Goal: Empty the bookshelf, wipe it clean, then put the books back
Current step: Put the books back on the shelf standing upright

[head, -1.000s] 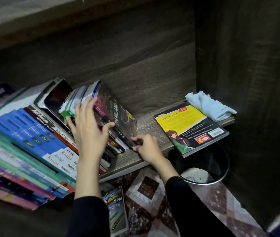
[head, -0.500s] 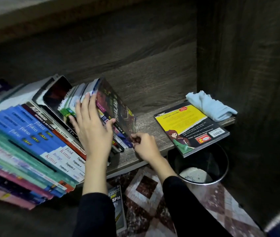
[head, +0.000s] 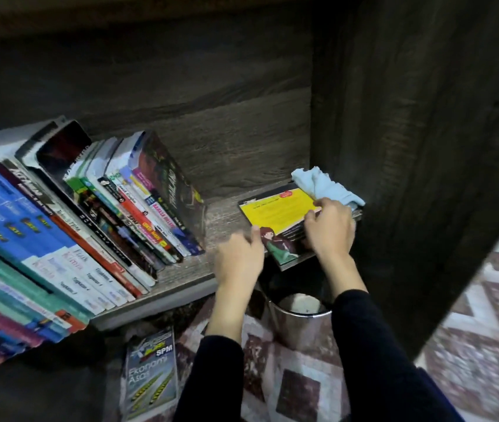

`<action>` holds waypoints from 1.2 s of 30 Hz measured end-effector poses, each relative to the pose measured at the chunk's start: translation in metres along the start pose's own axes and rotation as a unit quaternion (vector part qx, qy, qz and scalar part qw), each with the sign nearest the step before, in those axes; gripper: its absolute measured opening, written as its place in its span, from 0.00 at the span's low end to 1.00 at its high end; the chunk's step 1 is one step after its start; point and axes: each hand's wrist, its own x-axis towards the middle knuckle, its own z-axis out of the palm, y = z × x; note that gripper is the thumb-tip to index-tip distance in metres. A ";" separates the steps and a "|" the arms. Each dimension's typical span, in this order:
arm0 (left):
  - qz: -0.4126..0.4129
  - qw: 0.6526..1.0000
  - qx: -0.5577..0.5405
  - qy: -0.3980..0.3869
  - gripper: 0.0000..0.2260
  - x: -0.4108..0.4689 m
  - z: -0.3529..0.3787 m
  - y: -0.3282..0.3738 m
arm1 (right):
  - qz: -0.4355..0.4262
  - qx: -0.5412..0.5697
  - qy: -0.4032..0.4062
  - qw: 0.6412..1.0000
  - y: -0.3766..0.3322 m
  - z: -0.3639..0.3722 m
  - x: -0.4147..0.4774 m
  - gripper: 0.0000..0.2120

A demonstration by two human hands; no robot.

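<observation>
A row of books [head: 138, 208] leans to the left on the wooden shelf [head: 220, 214], with thicker textbooks [head: 19, 239] stacked further left. A yellow-covered book [head: 275, 211] lies flat at the shelf's right end, its near corner hanging over the front edge. My right hand [head: 330, 229] lies on its right side with fingers curled round it. My left hand [head: 239, 257], blurred and loosely curled, has its thumb at the book's near left corner. A light blue cloth [head: 327, 187] sits crumpled on the book's far corner, just beyond my right hand.
A round metal bin [head: 300, 324] stands on the patterned floor under the shelf's right end. One book [head: 150, 376] lies on the floor below the shelf. The dark wooden side panel [head: 409, 147] rises right of the cloth.
Both hands left the leaning books and moved right to the yellow book. The leaning row now stands on its own.
</observation>
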 end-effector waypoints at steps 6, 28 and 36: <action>-0.012 0.997 -0.020 -0.079 0.28 0.002 0.028 0.006 | 0.090 -0.005 -0.097 0.991 0.036 -0.005 0.010 0.26; -0.079 0.975 -0.192 -0.080 0.18 0.029 0.016 -0.018 | 0.107 0.352 -0.258 0.894 0.018 0.012 0.010 0.11; 0.046 0.955 -0.264 0.127 0.13 0.032 -0.053 -0.015 | -0.128 0.380 -0.056 0.915 -0.042 -0.007 -0.002 0.08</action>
